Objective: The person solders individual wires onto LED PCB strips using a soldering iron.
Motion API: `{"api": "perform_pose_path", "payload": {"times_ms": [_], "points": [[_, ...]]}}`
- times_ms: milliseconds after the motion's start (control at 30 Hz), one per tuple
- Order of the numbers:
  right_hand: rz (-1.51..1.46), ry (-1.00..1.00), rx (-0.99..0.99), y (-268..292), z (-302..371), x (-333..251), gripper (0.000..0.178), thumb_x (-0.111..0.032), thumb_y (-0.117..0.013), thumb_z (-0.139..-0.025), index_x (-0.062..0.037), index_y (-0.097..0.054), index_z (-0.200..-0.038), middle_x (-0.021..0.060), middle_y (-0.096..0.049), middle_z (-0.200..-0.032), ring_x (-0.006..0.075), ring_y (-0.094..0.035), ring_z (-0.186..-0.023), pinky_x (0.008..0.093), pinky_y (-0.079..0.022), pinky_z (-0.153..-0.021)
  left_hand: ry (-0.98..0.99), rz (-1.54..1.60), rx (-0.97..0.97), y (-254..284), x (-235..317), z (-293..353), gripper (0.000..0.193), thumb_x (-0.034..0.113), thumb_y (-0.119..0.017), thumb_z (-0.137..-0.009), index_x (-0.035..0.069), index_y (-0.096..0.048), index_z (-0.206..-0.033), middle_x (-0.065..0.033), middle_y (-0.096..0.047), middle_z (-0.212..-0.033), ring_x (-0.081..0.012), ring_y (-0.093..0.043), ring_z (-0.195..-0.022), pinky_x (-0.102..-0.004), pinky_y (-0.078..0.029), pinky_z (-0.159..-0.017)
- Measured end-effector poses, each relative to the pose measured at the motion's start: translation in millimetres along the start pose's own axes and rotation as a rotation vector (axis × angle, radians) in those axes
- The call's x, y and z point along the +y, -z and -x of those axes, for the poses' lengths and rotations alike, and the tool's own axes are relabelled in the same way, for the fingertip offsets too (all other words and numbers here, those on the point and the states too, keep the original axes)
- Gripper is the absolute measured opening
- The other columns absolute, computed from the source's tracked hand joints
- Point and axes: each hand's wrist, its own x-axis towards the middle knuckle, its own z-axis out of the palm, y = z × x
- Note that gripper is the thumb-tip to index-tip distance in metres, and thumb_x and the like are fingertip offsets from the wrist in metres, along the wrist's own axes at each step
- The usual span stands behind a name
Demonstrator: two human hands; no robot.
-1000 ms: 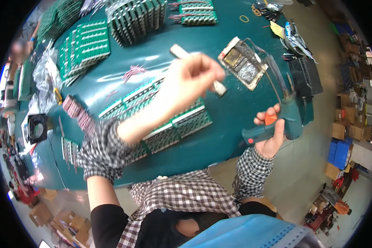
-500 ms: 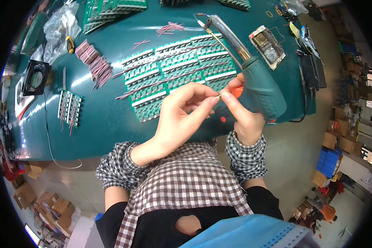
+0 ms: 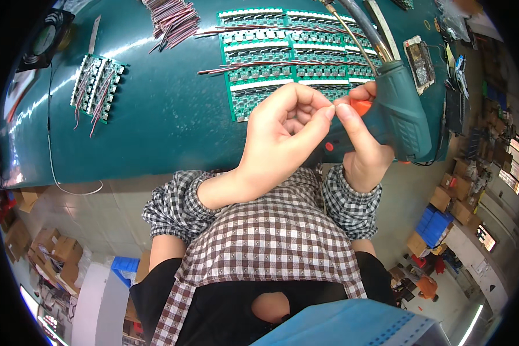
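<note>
Head view: right hand [image 3: 363,144] wrapped around the green glue gun [image 3: 401,109] at the near edge of the teal table [image 3: 155,115], left hand [image 3: 285,130] pinching fingertips together against the right forefinger, green circuit boards [image 3: 288,63] lying just beyond.

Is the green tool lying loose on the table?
No, the right hand grips the green tool by its handle, holding it at the table's near edge.

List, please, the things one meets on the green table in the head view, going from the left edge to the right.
Black fan → small group of circuit boards → bundle of wires → large panel of green circuit boards → left hand → right hand → green glue gun.
</note>
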Motion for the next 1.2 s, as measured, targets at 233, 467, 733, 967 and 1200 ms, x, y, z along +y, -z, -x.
{"api": "perform_pose_path", "payload": {"times_ms": [233, 467, 733, 967, 1200], "points": [[0.048, 0.056, 0.054, -4, 1, 9, 0.041, 0.004, -0.073, -0.074, 0.0006, -0.054, -0.111, 0.0080, -0.060, -0.094, 0.0152, -0.061, -0.081, 0.0284, -0.051, -0.072, 0.094, 0.089, 0.022, 3, 2, 2, 0.011, 0.005, -0.065, -0.087, -0.001, -0.058, -0.093, -0.0020, -0.062, -0.083, -0.0035, -0.057, -0.070, -0.0167, -0.048, -0.057], [0.027, -0.079, 0.021, -12, 2, -2, 0.038, 0.002, -0.072, -0.076, -0.0012, -0.053, -0.107, 0.0069, -0.057, -0.094, 0.0147, -0.060, -0.083, 0.0279, -0.050, -0.073, 0.096, 0.138, 0.053, 3, -6, 5, 0.013, 0.008, -0.063, -0.090, -0.001, -0.057, -0.098, -0.0041, -0.061, -0.082, -0.0040, -0.055, -0.064, -0.0163, -0.044, -0.050], [-0.012, -0.086, 0.090, -12, 10, 7, 0.041, 0.004, -0.069, -0.077, 0.0000, -0.050, -0.113, 0.0091, -0.056, -0.096, 0.0168, -0.061, -0.080, 0.0291, -0.051, -0.072, 0.093, 0.143, 0.136, 8, -2, 6, 0.012, 0.007, -0.063, -0.089, -0.001, -0.058, -0.097, -0.0039, -0.061, -0.081, -0.0041, -0.055, -0.063, -0.0164, -0.043, -0.049], [-0.105, -0.121, 0.100, 5, 14, 5, 0.038, 0.005, -0.063, -0.080, 0.0021, -0.050, -0.116, 0.0111, -0.057, -0.096, 0.0211, -0.064, -0.078, 0.0328, -0.054, -0.069, -0.008, -0.028, 0.089, 19, -6, 0, 0.008, -0.001, -0.064, -0.086, -0.001, -0.060, -0.093, -0.0029, -0.062, -0.086, -0.0045, -0.055, -0.072, -0.0174, -0.045, -0.063], [-0.452, -0.357, -0.178, 54, 29, 15, 0.043, -0.036, -0.051, -0.095, 0.0004, -0.041, -0.118, 0.0086, -0.056, -0.096, 0.0208, -0.060, -0.077, 0.0329, -0.054, -0.061, 0.036, -0.284, 0.157, 72, 16, 7, 0.007, 0.001, -0.067, -0.084, 0.001, -0.061, -0.087, 0.0033, -0.058, -0.080, -0.0007, -0.049, -0.068, -0.0144, -0.042, -0.058]]}}
